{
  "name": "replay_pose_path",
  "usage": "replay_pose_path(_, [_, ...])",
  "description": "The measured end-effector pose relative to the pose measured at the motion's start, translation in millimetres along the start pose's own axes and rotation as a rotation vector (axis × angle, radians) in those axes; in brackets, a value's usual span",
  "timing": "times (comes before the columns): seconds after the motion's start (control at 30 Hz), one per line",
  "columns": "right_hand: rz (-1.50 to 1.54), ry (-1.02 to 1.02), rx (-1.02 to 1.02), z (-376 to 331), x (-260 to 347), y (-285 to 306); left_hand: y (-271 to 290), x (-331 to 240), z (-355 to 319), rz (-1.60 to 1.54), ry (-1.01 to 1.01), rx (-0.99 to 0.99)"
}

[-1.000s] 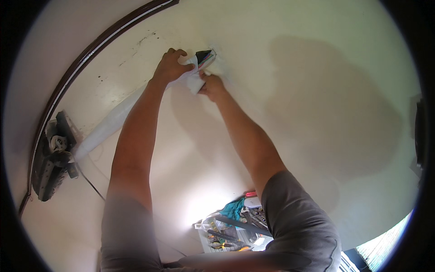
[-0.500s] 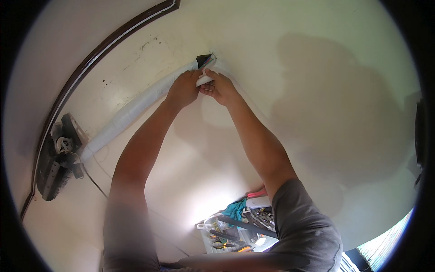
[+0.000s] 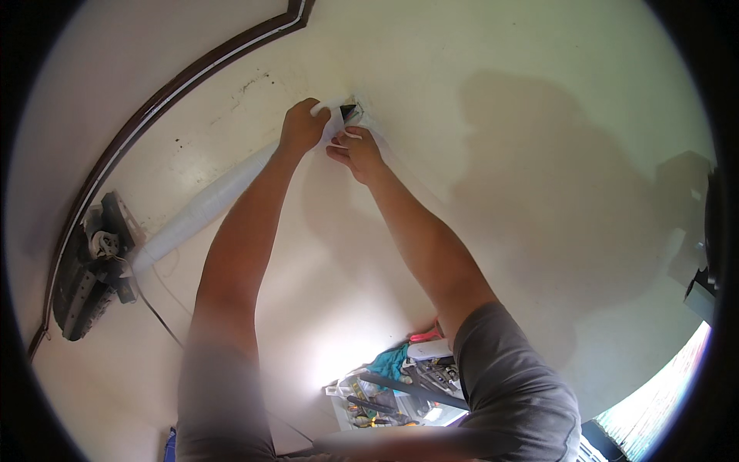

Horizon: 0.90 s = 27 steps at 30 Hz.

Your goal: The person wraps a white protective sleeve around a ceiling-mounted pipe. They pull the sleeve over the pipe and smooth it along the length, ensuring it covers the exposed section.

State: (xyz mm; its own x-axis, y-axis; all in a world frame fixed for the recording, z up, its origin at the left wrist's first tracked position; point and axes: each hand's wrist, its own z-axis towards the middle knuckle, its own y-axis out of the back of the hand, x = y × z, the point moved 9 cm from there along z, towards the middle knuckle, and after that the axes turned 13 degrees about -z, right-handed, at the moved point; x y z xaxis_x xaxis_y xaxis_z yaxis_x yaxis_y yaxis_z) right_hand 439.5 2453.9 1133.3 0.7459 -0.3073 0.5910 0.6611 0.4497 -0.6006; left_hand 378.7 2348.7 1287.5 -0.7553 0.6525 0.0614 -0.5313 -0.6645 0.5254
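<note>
A long pipe bundle (image 3: 219, 192) wrapped in white tape slopes up along the wall to a dark hole (image 3: 349, 112). My left hand (image 3: 302, 129) is closed at the bundle's upper end, its thumb against white wrapping tape (image 3: 331, 122). Just below the hole, my right hand (image 3: 358, 154) has its fingers curled, with a bit of white tape seemingly pinched between thumb and fingers. Loose tape spans the gap between both hands. The tape's far side is hidden behind my left hand.
A dark metal bracket (image 3: 92, 266) with coiled white line sits at the bundle's lower end. Brown trim (image 3: 177, 81) curves along the upper left. Below, a clear tray (image 3: 339, 408) holds several hand tools and a teal cloth (image 3: 389, 360). A thin cable (image 3: 158, 314) hangs at left.
My left hand has moved up and left, over the bundle. My right hand has dropped slightly, away from the left. The white tape between them is now more spread out.
</note>
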Motion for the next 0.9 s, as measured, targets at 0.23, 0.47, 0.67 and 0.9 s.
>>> replay_pose_path(0.23, [0.162, -0.096, -0.038, 16.8, -29.0, -27.6, -6.8, 7.7, -1.7, 0.391, -0.078, 0.100])
replay_pose_path(0.47, [0.166, -0.059, -0.094, 15.6, -24.5, -30.1, -8.6, 55.9, 12.7, 0.258, 0.007, 0.134])
replay_pose_path(0.67, [0.146, -0.073, -0.098, 20.7, -26.3, -28.0, 26.1, 57.9, 24.6, 0.098, 0.173, 0.057])
replay_pose_path(0.9, [0.116, -0.023, -0.034, 19.3, -22.1, -29.6, -4.0, 50.7, 28.5, 0.348, 0.154, 0.453])
